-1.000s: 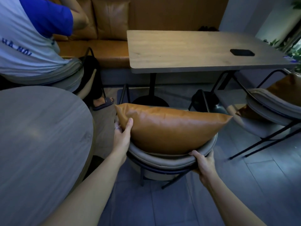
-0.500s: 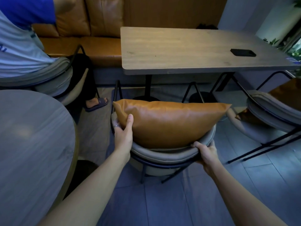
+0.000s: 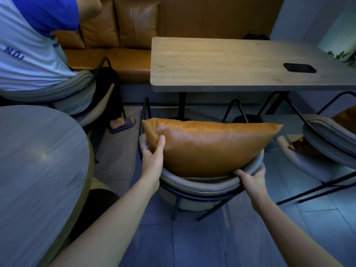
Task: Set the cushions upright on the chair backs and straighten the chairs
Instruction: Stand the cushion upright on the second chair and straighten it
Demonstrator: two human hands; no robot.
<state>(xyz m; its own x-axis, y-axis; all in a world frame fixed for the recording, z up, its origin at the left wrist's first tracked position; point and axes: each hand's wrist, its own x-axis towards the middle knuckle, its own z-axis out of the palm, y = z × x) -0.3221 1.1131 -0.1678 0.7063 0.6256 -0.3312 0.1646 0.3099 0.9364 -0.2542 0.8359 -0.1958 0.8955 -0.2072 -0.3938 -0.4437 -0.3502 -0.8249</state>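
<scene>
Centre frame: tan cushion (image 3: 208,147) stands upright on edge inside the curved grey chair back (image 3: 202,183), leaning against it. Left hand (image 3: 152,160) pinches the cushion's left end, thumb on the near face, fingers wrapped behind, ring showing. Right hand (image 3: 252,180) is clamped on the chair back's rim at lower right of the cushion, thumb over the top, fingers under. Chair faces the rectangular wooden table (image 3: 221,62) in the upper middle, black phone (image 3: 299,67) lying on its right part. Right edge of frame: 2nd chair (image 3: 327,143) w/ another tan cushion (image 3: 344,118), partly cut off, can't tell how it sits. Lower left: round grey table (image 3: 38,170). Upper left: seated person in white-and-blue shirt (image 3: 28,45), sandalled foot (image 3: 123,123) on floor. Tan sofa (image 3: 123,35) behind.
</scene>
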